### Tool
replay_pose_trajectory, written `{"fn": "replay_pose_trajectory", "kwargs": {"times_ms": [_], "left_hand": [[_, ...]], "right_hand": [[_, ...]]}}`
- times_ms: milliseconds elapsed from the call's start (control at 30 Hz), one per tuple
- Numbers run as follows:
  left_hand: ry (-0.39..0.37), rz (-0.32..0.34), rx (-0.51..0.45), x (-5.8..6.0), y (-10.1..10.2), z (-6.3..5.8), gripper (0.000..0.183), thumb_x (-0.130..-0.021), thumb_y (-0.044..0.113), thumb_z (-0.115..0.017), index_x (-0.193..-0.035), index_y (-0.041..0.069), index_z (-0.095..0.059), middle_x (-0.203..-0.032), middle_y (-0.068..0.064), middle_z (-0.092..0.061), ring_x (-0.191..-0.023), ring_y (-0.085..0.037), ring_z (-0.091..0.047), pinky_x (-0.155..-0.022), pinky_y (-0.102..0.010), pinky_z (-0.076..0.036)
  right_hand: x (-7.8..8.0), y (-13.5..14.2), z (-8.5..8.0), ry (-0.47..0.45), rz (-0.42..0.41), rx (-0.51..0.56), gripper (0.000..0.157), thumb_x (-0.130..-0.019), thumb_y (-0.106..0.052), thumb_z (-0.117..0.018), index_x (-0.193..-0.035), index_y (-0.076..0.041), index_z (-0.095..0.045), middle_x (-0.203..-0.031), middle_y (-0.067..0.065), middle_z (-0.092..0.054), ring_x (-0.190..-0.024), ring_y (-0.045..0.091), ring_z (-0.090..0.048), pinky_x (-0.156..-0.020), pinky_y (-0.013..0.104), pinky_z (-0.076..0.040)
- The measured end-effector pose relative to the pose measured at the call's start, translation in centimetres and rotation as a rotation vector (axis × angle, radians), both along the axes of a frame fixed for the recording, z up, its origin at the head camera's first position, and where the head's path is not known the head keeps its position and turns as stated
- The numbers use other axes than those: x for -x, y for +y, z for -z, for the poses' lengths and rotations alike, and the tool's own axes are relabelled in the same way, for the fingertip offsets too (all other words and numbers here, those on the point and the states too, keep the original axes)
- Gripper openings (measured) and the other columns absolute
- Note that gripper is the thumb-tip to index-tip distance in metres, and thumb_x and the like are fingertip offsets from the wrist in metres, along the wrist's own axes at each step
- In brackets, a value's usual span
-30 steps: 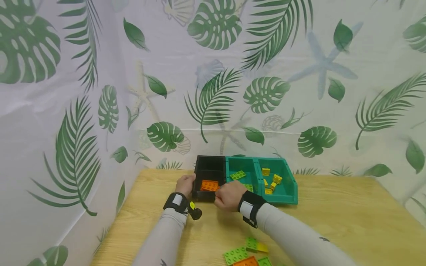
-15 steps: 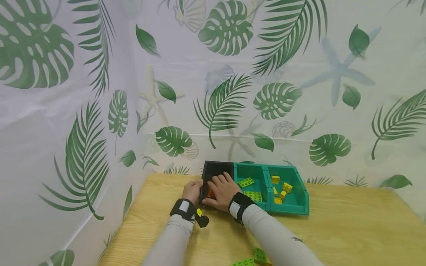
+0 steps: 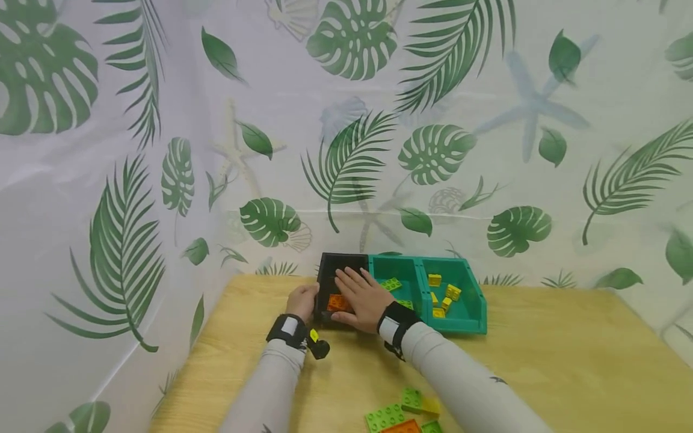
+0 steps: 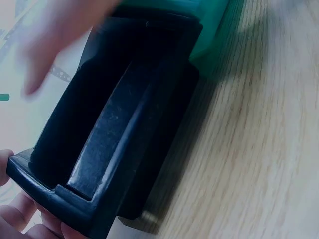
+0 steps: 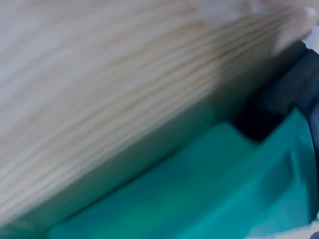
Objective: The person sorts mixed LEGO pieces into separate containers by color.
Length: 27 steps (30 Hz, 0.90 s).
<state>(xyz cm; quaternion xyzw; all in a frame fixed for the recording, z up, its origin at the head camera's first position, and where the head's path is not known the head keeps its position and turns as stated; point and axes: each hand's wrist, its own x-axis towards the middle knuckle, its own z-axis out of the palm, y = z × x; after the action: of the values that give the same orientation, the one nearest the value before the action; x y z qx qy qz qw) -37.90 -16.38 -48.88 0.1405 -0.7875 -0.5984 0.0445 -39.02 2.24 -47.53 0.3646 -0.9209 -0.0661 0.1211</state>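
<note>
Left hand grip pinched on the black bin, which sits on the wooden surface; right hand grip wide, fingers straight, over that bin, orange brick inside!

Two hands at a black bin, centre of the frame.
The left hand holds its left side; the right hand, fingers extended, lies across its right part, beside an orange brick. Rightward, teal bins contain green bricks and yellow bricks. Loose bricks lie on the wooden table, bottom centre.
</note>
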Motion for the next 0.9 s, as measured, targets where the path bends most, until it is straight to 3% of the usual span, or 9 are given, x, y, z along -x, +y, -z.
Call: {"fn": "replay_pose_trajectory", "kwargs": {"times_ms": [167,267,367,433,567,667,767,900], "left_hand": [[-0.003,0.01,-0.02,0.1,0.0,-0.5,0.046,-0.101,0.031,-0.05,-0.127,-0.006,-0.059,-0.129,-0.025,-0.06,-0.12,-0.039,-0.055,-0.103,-0.051,-0.044],[-0.02,0.031,-0.037,-0.1,0.0,-0.6,0.047,-0.102,0.031,-0.048,-0.131,-0.005,-0.057,-0.133,-0.025,-0.058,-0.123,-0.04,-0.053,-0.105,-0.052,-0.042],[-0.036,0.034,-0.042,-0.1,0.3,-0.3,0.047,-0.102,0.031,-0.048,-0.131,-0.004,-0.057,-0.134,-0.024,-0.058,-0.123,-0.039,-0.053,-0.104,-0.051,-0.042],[-0.043,0.028,-0.042,-0.1,0.4,-0.2,0.047,-0.101,0.032,-0.049,-0.13,-0.003,-0.058,-0.133,-0.023,-0.058,-0.122,-0.037,-0.054,-0.103,-0.05,-0.043],[-0.048,0.038,-0.035,-0.2,0.3,-0.4,0.048,-0.102,0.033,-0.048,-0.132,-0.003,-0.056,-0.135,-0.023,-0.057,-0.122,-0.038,-0.053,-0.104,-0.052,-0.043],[-0.059,0.049,-0.033,-0.3,0.5,-0.3,0.05,-0.102,0.034,-0.047,-0.134,-0.003,-0.054,-0.136,-0.024,-0.055,-0.124,-0.039,-0.052,-0.105,-0.053,-0.042],[-0.064,0.043,-0.037,-0.3,0.5,-0.1,0.051,-0.102,0.035,-0.047,-0.134,-0.004,-0.054,-0.135,-0.025,-0.056,-0.124,-0.04,-0.052,-0.105,-0.053,-0.041],[-0.057,0.03,-0.042,-0.2,0.6,0.1,0.049,-0.101,0.033,-0.048,-0.13,-0.005,-0.056,-0.132,-0.025,-0.057,-0.122,-0.04,-0.053,-0.104,-0.053,-0.042]], "right_hand": [[-1.9,4.1,-2.0,-0.032,-0.079,0.078,0.085,-0.095,-0.065,-0.043,-0.156,-0.009,-0.025,-0.165,0.006,-0.019,-0.152,0.027,-0.017,-0.122,0.047,-0.015],[-4.0,6.7,-2.4,-0.071,-0.129,0.107,0.082,-0.095,-0.059,-0.051,-0.156,-0.011,-0.027,-0.159,0.01,-0.033,-0.144,0.03,-0.035,-0.118,0.047,-0.029],[-6.8,8.9,-2.5,-0.205,-0.139,0.12,0.075,-0.093,-0.055,-0.058,-0.153,-0.015,-0.036,-0.142,0.009,-0.055,-0.122,0.026,-0.058,-0.102,0.045,-0.048],[-8.5,9.8,-2.4,-0.337,-0.135,0.124,0.07,-0.091,-0.055,-0.062,-0.147,-0.017,-0.045,-0.125,0.006,-0.065,-0.105,0.021,-0.065,-0.088,0.04,-0.055],[-10.6,11.0,-1.8,-0.567,-0.142,0.113,0.057,-0.086,-0.055,-0.068,-0.13,-0.019,-0.062,-0.102,-0.005,-0.068,-0.085,0.005,-0.063,-0.073,0.026,-0.053],[-11.3,11.5,-1.2,-0.639,-0.18,0.104,0.04,-0.085,-0.045,-0.074,-0.116,-0.021,-0.071,-0.094,-0.01,-0.067,-0.077,-0.002,-0.057,-0.069,0.018,-0.049],[-11.4,11.5,-1.0,-0.624,-0.203,0.094,0.028,-0.084,-0.034,-0.077,-0.109,-0.021,-0.074,-0.091,-0.012,-0.067,-0.073,-0.004,-0.052,-0.066,0.015,-0.045],[-11.0,11.3,-1.2,-0.554,-0.189,0.118,0.025,-0.082,-0.022,-0.075,-0.107,-0.019,-0.077,-0.087,-0.01,-0.059,-0.068,0.0,-0.044,-0.061,0.016,-0.039]]}}
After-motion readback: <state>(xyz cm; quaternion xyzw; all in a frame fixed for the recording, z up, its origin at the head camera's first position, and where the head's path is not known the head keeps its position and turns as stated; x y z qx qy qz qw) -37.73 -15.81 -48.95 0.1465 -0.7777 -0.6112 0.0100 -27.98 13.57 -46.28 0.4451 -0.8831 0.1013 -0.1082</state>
